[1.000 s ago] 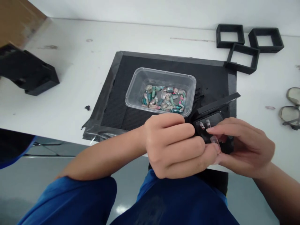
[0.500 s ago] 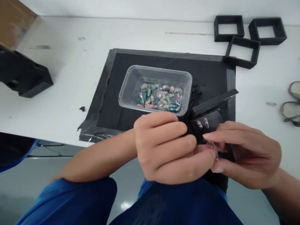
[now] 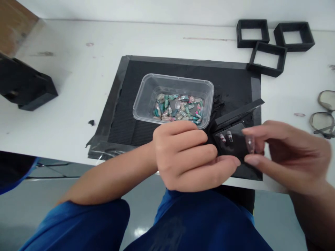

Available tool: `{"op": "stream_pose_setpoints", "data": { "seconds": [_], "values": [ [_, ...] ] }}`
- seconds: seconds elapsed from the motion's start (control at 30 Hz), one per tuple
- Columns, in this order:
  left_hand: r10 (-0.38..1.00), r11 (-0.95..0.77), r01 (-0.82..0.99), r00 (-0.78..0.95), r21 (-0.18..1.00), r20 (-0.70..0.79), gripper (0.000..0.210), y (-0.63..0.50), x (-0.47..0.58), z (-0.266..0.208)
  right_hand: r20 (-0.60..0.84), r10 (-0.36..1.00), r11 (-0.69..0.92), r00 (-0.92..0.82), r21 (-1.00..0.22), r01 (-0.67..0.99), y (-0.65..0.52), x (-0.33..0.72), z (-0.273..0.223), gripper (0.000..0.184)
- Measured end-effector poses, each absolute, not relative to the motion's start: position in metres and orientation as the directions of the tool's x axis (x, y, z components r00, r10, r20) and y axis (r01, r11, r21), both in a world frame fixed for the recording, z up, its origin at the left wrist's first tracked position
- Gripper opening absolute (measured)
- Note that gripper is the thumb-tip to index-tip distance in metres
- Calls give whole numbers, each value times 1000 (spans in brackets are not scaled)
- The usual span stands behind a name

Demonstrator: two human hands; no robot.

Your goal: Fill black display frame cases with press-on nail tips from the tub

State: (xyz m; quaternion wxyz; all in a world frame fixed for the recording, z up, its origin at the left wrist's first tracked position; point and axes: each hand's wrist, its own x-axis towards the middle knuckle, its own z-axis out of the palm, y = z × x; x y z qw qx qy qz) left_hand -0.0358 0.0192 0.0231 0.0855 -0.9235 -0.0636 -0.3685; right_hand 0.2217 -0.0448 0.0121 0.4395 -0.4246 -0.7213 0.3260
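Note:
Between the thumb and fingertips of my right hand [image 3: 288, 153] is a clear, pinkish press-on nail [image 3: 250, 143], held upright above the right end of the mat. My left hand [image 3: 188, 157] is closed, back upward, its fingers curled in and the thumb side pointing right; whatever lies inside the curl is hidden. Just beyond it stands a clear plastic tub [image 3: 141, 101] with many press-on nails [image 3: 180, 106] in teal, pink and clear tones. Two patterned nails [image 3: 226, 136] lie side by side in an open black box [image 3: 235, 148], left of my right fingertips.
A black ribbed mat [image 3: 123, 129] is taped to the white table [image 3: 73, 69]. Three black frames [image 3: 267, 69] sit at the back right, with eyeglasses [image 3: 318, 120] at the right edge. A black stand [image 3: 28, 83] is on the left, near a dark scrap [image 3: 91, 122].
My right hand has drawn away to the right from my left hand, taking the press-on nail with it. The left hand has shifted slightly up and stays curled.

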Motion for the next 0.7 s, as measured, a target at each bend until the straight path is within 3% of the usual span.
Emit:
{"op": "stream_pose_setpoints", "data": {
  "seconds": [0.13, 0.2, 0.37, 0.7],
  "values": [
    [100, -986, 165, 697, -23, 710, 17, 18, -36, 18, 355, 903, 417, -243, -579, 700, -33, 247, 8, 31],
    [107, -988, 154, 700, -2, 706, 18, 17, -37, 18, 292, 899, 433, -327, -466, 772, -27, 255, 2, 25],
    [106, -989, 149, 731, -6, 674, 11, 17, -44, 21, 134, 899, 428, -416, -463, 776, -21, 261, -7, 30],
    [78, -988, 147, 755, -53, 651, 6, 25, -42, 17, 183, 859, 510, -478, -391, 767, -24, 258, -5, 30]
  ]
}}
